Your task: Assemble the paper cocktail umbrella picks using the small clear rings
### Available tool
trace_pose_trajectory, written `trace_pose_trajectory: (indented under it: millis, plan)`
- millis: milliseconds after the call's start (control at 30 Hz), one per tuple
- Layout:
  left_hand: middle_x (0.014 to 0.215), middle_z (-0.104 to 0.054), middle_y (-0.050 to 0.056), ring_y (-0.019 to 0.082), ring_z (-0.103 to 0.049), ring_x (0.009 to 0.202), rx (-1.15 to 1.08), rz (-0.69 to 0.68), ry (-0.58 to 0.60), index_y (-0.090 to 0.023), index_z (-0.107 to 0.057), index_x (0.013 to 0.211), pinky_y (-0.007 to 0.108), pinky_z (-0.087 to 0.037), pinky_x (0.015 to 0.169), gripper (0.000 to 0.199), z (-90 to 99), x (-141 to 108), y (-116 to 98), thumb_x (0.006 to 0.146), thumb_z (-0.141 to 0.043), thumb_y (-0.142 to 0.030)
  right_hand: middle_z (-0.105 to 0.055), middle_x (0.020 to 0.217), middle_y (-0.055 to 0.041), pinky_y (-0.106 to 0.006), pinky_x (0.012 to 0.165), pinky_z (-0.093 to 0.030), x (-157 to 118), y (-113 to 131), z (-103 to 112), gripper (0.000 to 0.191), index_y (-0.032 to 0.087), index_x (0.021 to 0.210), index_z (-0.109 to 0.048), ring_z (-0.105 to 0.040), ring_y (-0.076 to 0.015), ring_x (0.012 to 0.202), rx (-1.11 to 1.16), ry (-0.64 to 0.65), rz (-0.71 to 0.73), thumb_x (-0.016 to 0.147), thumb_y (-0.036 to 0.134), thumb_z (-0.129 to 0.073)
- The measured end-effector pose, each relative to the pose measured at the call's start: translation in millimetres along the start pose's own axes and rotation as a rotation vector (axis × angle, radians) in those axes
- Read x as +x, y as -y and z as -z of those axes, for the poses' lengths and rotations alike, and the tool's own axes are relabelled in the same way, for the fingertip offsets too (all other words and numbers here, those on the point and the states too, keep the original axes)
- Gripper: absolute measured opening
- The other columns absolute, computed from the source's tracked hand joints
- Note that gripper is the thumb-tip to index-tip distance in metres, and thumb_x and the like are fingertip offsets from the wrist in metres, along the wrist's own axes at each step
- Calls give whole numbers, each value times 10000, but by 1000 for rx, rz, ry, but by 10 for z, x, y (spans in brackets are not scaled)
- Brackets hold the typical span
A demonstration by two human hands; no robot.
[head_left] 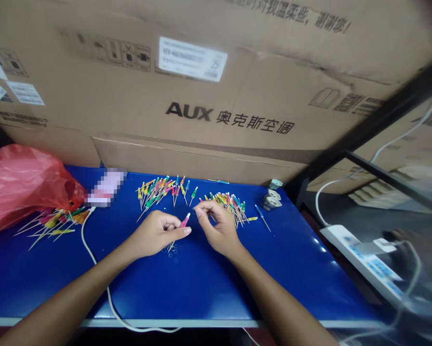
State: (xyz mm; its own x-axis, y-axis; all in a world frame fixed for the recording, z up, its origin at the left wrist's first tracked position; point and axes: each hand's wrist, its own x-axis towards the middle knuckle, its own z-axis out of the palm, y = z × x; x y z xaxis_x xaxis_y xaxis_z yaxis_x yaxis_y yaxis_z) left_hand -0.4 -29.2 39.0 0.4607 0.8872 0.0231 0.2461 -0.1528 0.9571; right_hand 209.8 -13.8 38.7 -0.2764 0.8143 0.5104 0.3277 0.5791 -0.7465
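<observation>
My left hand (154, 234) is closed around a folded pink cocktail umbrella (184, 221). Its white tip points up and its wooden stick shows below the fingers. Just right of that tip, my right hand (219, 231) has thumb and forefinger pinched together; whatever lies between them is too small to make out. Several small clear rings (176, 255) lie on the blue tabletop under my left hand. Behind the left hand is a loose pile of folded cocktail umbrellas (156, 191) in mixed colours. A second pile of umbrellas (233, 205) sits partly hidden behind my right hand.
At left, a red plastic bag (28, 178) has more umbrellas (52, 221) by its opening. A blurred phone (105, 188) trails a white cable (89, 247). Large cardboard box (201, 96) stands behind. Small tape-like rolls (272, 196) and a power strip (363, 259) are at right.
</observation>
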Motion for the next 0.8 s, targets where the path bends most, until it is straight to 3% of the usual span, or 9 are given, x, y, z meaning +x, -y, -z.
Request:
trace_pose_trajectory:
  millis: [267,533,800]
  plan:
    - [474,-334,-66,85,-255,450,1,-17,-7,-182,-470,534,252,-149,453,480,4,8,27,853,-680,-472,-592,718,-4,-295,604,-453,-20,-13,10,103,223,977,-655,-526,-148,634,-81,85,62,975,272,-564]
    - [482,-340,-64,90,-261,460,37,4,1,-184,-454,550,263,-151,466,471,5,3,19,874,-666,-451,-639,801,-35,-332,668,-477,-31,-16,26,119,235,1019,-665,-574,-176,715,-166,109,151,975,229,-554]
    - [474,-344,-70,85,-259,454,90,-7,-16,-179,-467,560,257,-158,460,483,-11,-8,22,890,-642,-485,-676,845,-39,-332,682,-495,-17,33,50,118,230,1026,-680,-590,-169,717,-40,127,103,968,268,-585]
